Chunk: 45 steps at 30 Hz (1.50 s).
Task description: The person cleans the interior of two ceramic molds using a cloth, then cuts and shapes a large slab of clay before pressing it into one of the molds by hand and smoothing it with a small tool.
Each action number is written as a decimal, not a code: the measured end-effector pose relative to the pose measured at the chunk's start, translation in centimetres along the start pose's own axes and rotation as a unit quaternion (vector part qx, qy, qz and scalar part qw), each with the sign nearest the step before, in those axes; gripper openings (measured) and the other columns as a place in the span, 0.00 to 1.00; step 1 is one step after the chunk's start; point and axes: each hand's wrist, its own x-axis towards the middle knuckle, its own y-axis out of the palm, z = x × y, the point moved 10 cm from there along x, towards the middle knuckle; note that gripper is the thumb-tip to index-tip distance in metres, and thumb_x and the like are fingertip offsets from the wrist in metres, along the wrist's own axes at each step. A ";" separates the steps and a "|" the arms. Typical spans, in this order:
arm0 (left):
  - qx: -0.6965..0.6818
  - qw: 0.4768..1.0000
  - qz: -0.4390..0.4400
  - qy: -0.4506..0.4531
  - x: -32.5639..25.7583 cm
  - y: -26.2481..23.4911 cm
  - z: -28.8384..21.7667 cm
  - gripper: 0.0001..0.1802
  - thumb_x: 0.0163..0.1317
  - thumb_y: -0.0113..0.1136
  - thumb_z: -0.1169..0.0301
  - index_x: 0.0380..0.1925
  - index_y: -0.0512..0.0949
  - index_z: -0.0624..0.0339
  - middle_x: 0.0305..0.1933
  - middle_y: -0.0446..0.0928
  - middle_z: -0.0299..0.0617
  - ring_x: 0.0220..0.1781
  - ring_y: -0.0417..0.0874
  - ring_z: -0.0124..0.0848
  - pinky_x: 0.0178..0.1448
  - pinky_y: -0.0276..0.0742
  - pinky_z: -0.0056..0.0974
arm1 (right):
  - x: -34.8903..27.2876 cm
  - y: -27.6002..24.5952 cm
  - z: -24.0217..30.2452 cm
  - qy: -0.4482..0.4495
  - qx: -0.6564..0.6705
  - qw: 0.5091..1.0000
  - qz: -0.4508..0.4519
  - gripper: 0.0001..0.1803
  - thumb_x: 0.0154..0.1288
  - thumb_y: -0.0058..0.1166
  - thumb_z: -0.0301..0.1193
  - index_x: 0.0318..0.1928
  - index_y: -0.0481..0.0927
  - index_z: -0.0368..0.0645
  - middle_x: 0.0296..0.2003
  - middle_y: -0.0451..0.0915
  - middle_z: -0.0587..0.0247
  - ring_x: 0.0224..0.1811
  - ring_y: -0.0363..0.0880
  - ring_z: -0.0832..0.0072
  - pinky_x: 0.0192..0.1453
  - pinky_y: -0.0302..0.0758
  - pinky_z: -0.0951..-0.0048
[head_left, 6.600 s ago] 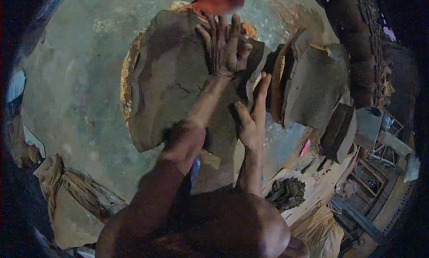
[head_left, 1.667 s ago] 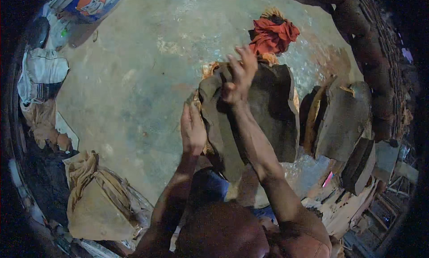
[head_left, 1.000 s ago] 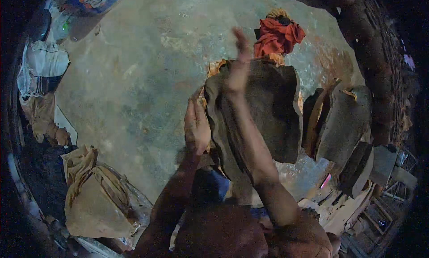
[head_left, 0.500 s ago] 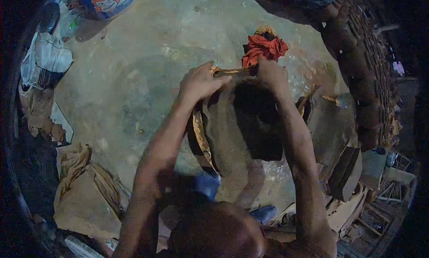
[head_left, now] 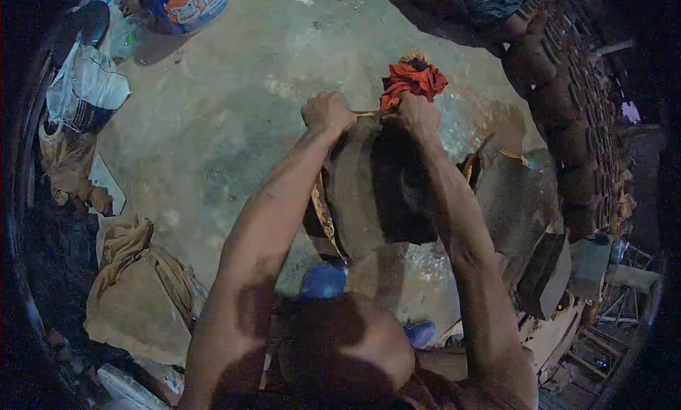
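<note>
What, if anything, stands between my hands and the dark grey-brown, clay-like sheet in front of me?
Nothing visible: your left hand and right hand are both closed on the far edge of the dark grey-brown, clay-like sheet. The crumpled red cloth lies beyond the right hand, not between.

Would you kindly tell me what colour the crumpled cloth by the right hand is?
The cloth is orange-red, clearest in the head view.
</note>
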 end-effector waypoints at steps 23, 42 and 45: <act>0.105 0.993 0.062 0.008 2.7 3.7 -1.8 0.17 0.62 0.64 0.60 0.47 0.87 0.55 0.54 0.85 0.49 0.56 0.87 0.49 0.56 0.83 0.53 | -1.4 0.8 2.6 -0.030 -0.052 0.995 -0.086 0.11 0.62 0.58 0.38 0.38 0.90 0.52 0.36 0.89 0.59 0.38 0.89 0.59 0.55 0.70 0.48; 0.044 0.967 0.188 0.167 3.9 8.7 -5.6 0.31 0.57 0.57 0.52 0.56 0.82 0.59 0.64 0.79 0.52 0.63 0.82 0.49 0.63 0.79 0.48 | -1.8 1.6 -0.1 -0.011 -0.126 0.984 -0.125 0.06 0.61 0.61 0.35 0.33 0.90 0.53 0.34 0.88 0.61 0.39 0.89 0.61 0.57 0.69 0.41; 0.045 0.962 0.228 0.146 5.5 9.7 -1.6 0.32 0.57 0.55 0.53 0.58 0.80 0.60 0.65 0.78 0.53 0.64 0.81 0.49 0.63 0.79 0.48 | -2.6 0.4 3.9 -0.024 -0.060 0.993 -0.101 0.06 0.60 0.61 0.34 0.31 0.90 0.53 0.32 0.88 0.61 0.39 0.89 0.61 0.55 0.71 0.42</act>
